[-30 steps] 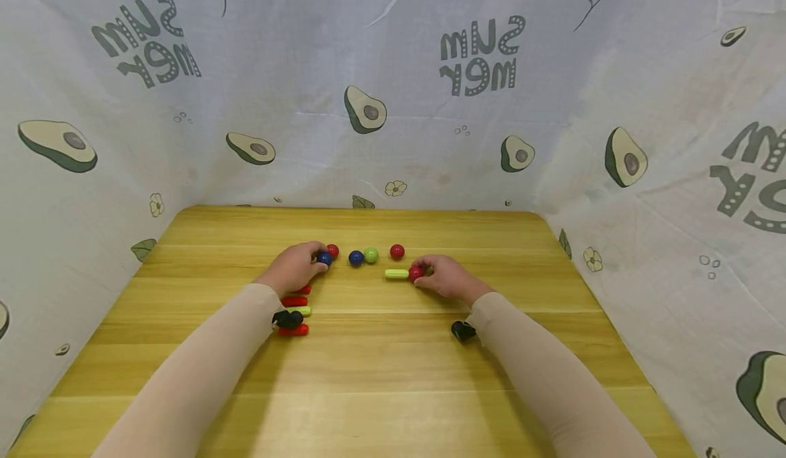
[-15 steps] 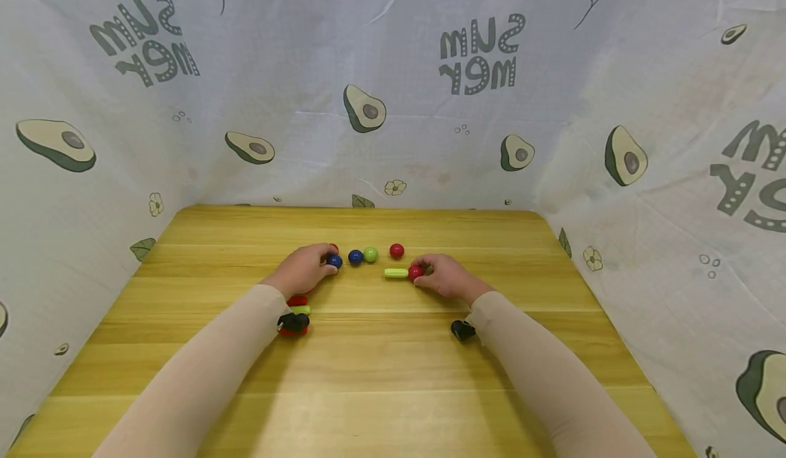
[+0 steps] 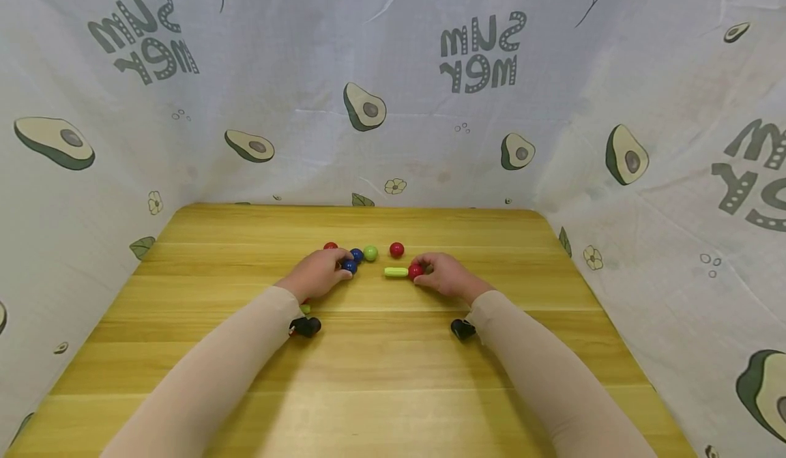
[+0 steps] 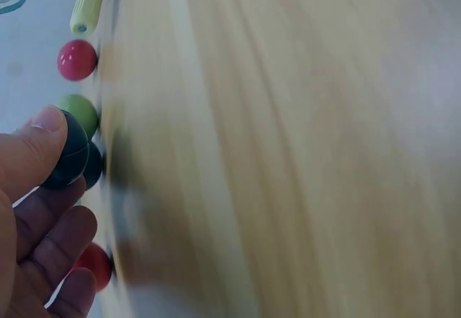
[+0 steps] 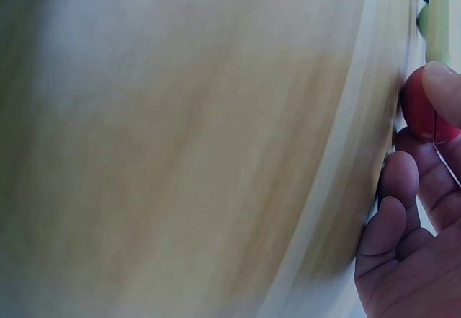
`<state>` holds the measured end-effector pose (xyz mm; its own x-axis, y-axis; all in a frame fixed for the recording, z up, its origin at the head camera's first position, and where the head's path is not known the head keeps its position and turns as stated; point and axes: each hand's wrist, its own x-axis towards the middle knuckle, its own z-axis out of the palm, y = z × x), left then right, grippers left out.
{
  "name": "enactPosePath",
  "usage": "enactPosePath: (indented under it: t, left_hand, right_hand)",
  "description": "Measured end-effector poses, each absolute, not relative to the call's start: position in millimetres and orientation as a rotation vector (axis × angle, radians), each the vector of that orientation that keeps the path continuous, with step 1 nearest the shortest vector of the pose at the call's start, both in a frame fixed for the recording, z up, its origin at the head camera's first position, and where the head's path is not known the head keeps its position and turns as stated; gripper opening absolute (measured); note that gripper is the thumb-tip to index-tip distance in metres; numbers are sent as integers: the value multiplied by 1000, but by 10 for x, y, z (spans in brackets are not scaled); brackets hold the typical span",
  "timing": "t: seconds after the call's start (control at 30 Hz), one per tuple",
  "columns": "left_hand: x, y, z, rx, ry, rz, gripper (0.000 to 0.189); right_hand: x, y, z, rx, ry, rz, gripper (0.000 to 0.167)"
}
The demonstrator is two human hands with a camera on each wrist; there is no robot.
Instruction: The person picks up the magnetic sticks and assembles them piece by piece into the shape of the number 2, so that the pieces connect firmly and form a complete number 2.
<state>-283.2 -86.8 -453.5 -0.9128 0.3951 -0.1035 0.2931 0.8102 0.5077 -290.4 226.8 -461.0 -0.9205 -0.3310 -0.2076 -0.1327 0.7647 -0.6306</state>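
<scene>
My left hand [image 3: 316,272] pinches a dark blue ball [image 3: 349,267] between thumb and fingers; in the left wrist view the ball [image 4: 68,156] shows a seam line. My right hand [image 3: 448,277] grips a red ball [image 3: 415,272] with a yellow-green ribbed stick [image 3: 396,272] joined to its left side, pointing toward the blue ball. In the right wrist view the thumb presses on the red ball [image 5: 421,105], with the stick [image 5: 438,29] rising from it. A short gap separates the blue ball from the stick's free end.
Behind the hands lie a second blue ball [image 3: 357,255], a green ball [image 3: 370,252] and a red ball [image 3: 396,250]. Another red ball [image 3: 330,246] is partly hidden by my left hand. A yellow-green stick [image 3: 305,308] peeks out beneath my left wrist.
My left hand has carried the blue ball rightward, nearer the yellow-green stick. The red sticks are now mostly hidden under the left forearm. My right hand stays in place.
</scene>
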Motion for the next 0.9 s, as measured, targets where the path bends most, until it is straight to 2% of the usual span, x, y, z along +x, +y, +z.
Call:
enactPosePath:
  t: [0.9]
  left_hand:
    - [-2806, -459, -4655, 563, 2760, 738, 45]
  right_hand:
    - [-2920, 2257, -4611, -350, 2654, -890, 29]
